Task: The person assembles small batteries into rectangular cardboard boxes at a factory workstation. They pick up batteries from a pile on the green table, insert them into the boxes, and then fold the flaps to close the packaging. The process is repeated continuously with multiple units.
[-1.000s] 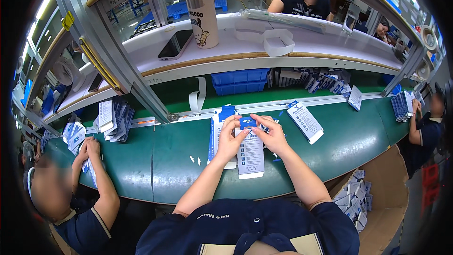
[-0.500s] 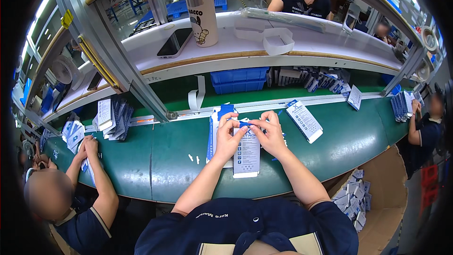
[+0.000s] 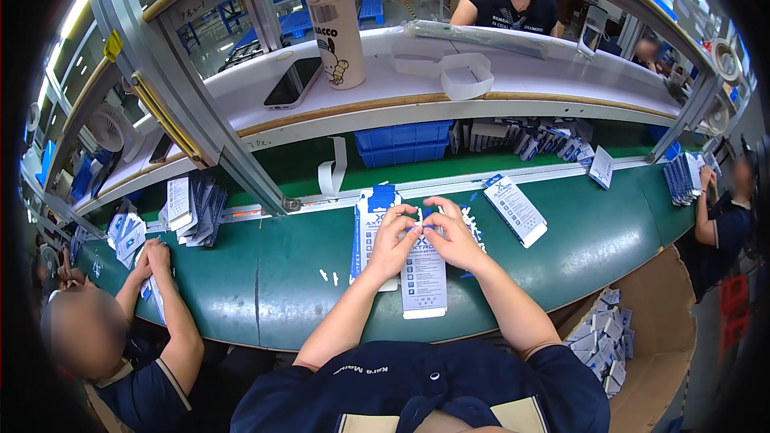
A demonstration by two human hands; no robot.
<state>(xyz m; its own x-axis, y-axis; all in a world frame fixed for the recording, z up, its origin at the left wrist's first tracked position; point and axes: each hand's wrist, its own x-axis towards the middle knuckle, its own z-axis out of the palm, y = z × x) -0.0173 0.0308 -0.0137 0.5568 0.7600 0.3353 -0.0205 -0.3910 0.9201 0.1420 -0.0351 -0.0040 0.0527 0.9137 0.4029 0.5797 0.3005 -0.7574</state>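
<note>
A flat white and blue cardboard packaging box (image 3: 424, 287) lies in front of me, its long side pointing toward my body. At its far end my left hand (image 3: 391, 242) is closed, thumb and fingers pinching the left part of the end flap. My right hand (image 3: 451, 239) is closed on the right part of the same end, thumb tips nearly meeting. A small white piece shows between the fingertips; whether it is attached to the box I cannot tell. More flat boxes (image 3: 370, 228) lie under and beside my left hand.
Another box (image 3: 516, 210) lies to the right on the green table (image 3: 305, 261). Small white scraps (image 3: 330, 277) are scattered about. A blue bin (image 3: 403, 143) stands under the shelf. At lower right is a carton (image 3: 654, 345) of boxes. A co-worker (image 3: 168, 305) sits at left.
The box has slid slightly toward me. My fingers have shifted at its far end: the blue flap seen between them before is now hidden, and a white piece shows there.
</note>
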